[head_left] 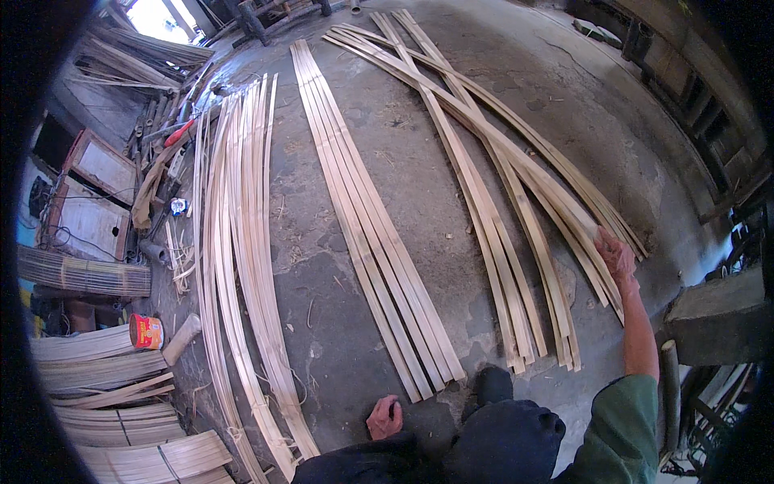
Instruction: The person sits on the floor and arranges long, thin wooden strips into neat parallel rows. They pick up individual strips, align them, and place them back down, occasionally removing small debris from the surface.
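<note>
Gripping long, flat, pale wooden strips (552,184) near their lower ends, the right hand (617,254) has its fingers closed around them at the right side of the crossed pile (481,234). Dragging could skew overlapping neighbours. The left hand (384,418) curls, seemingly empty; I cannot tell whether its fingers meet. Bare grey floor (431,234) opens between the pile and the flat central row of pale strips (363,202).

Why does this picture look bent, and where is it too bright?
Head view: a wide fisheye lens likely bows the long wooden strips and darkens the rim; head view, upper left: the opening is washed out white, with glare on the floor nearby.
</note>
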A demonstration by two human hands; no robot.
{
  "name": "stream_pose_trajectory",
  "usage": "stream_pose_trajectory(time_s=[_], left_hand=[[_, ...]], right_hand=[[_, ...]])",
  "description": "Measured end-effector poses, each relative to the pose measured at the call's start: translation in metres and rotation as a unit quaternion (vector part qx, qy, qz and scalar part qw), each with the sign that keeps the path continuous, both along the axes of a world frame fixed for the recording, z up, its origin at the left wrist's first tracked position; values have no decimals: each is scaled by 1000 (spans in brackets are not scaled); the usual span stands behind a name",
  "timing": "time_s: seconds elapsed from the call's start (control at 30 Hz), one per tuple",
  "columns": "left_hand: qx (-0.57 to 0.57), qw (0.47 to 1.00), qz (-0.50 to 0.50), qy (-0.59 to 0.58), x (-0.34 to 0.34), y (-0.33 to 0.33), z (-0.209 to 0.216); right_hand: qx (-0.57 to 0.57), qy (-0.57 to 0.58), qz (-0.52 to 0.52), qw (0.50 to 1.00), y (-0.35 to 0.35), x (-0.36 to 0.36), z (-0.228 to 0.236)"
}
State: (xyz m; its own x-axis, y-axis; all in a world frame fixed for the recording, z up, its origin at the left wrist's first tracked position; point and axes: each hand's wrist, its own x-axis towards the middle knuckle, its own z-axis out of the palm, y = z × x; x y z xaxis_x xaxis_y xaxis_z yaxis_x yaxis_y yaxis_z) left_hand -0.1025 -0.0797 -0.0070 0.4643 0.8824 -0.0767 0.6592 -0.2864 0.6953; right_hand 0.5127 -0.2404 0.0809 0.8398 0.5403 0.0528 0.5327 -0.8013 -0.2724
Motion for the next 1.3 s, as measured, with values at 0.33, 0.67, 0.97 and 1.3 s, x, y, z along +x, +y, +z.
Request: stream_pose_trajectory(time_s=[0.33,0.67,0.97,1.3], left_hand=[[12,1000,6,10,3,0,4],[-28,1000,1,-6,7,4,14],[-38,999,-16,-8,-2,6,5],[-28,998,-1,-64,29,20,17]], right_hand=[[209,88,99,969,66,-93,-68],[59,267,146,951,168,-323,-84],[297,486,-43,821,159,-296,-39],[374,178,-15,910,115,-219,47]])
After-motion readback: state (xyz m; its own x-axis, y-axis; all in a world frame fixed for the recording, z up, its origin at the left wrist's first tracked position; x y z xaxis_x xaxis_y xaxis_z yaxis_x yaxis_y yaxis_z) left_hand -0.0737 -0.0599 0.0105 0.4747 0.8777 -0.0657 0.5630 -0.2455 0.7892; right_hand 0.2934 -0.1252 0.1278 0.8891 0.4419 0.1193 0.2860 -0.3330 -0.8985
